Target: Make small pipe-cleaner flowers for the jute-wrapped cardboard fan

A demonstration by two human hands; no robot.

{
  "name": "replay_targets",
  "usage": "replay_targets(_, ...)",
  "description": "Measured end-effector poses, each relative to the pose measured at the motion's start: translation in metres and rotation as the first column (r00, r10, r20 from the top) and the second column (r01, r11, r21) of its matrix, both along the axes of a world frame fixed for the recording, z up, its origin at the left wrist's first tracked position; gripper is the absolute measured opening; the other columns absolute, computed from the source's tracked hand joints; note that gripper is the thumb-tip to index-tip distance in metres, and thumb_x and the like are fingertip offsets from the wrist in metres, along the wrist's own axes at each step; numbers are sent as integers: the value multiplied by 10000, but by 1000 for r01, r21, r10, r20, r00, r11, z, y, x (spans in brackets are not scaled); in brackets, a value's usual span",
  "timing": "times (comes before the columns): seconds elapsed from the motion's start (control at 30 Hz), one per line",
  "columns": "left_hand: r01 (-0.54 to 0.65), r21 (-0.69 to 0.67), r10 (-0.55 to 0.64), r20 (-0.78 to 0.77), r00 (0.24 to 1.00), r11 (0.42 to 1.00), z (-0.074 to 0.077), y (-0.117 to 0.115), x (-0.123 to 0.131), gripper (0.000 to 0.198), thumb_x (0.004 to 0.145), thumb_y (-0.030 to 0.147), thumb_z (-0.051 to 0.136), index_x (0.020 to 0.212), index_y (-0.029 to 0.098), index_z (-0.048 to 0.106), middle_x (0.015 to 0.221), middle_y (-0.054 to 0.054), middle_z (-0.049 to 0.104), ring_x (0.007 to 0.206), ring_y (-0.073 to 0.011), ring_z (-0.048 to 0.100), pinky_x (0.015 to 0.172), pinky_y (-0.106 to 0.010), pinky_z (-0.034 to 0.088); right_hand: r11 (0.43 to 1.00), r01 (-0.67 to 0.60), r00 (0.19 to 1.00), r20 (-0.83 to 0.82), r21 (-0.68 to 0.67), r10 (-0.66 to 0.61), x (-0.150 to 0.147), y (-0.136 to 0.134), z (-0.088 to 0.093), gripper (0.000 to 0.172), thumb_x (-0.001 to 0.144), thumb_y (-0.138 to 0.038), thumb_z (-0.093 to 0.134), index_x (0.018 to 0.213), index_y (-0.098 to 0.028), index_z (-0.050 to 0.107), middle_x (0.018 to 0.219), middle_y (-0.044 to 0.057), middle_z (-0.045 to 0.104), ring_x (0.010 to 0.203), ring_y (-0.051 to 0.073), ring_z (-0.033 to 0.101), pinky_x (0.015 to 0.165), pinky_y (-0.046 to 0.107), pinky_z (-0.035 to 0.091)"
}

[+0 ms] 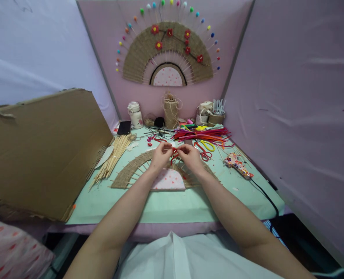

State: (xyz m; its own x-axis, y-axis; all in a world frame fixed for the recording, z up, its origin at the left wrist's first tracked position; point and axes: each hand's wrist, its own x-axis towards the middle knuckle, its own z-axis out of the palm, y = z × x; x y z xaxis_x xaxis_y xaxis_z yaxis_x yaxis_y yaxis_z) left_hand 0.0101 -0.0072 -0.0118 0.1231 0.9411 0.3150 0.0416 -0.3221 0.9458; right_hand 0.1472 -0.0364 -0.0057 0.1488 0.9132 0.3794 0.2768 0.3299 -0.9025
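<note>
Above the middle of a twine-woven fan, my left hand and my right hand meet, fingertips pinched together. Between them is a small red pipe cleaner piece, with a red strand hanging below; its exact shape is partly hidden by my fingers. The fan lies flat on the table, its thin sticks showing through, with a white half-circle with pink dots at its base. Just right of my right hand are red-handled scissors. Behind my hands lies a heap of red and pink pipe cleaners.
A glue gun with a black cord lies at right. Wooden sticks and a large cardboard sheet are at left. Along the back stand a twine roll and jars. A finished-looking fan with red flowers hangs above.
</note>
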Motion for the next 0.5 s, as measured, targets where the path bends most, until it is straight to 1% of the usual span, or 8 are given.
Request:
replay_targets(0.1,61,-52,-58,63,996,997,-1,3,-2,232,687,251,628,893,153,583,882,-49,645,783,-148,628,730,-308,524,1000,-14,1000,-5,2,14,0,2,-2,134,693,-263,562,745,-172,646,698,21,659,645,153,591,608,267,463)
replay_targets(0.17,83,-59,-78,84,993,995,-2,4,-3,278,669,259,658,917,152,594,868,-53,656,788,-156,634,743,-320,529,1000,-19,1000,-7,4,19,0,3,-5,131,694,-259,560,743,-172,645,704,20,661,645,149,590,607,264,464)
replay_targets(0.37,77,-61,-71,88,994,995,-3,2,-2,320,652,271,688,937,141,625,830,-61,673,784,-169,644,750,-339,535,999,-54,998,10,-1,54,-2,2,-6,141,701,-248,557,757,-167,659,707,20,669,644,147,591,605,260,458)
replay_targets(0.43,71,-75,-64,94,994,995,0,2,-2,330,647,272,692,942,140,630,821,-58,676,771,-168,646,753,-344,536,998,-65,998,3,-4,65,0,2,-4,153,705,-264,570,775,-168,665,730,27,679,661,155,599,617,267,463)
replay_targets(0.5,48,-113,-34,123,992,992,3,2,-4,342,645,270,692,954,140,627,808,-52,676,754,-163,647,757,-348,536,999,-39,999,-21,7,39,5,4,-2,190,713,-299,586,820,-168,671,774,42,689,694,166,609,647,280,473)
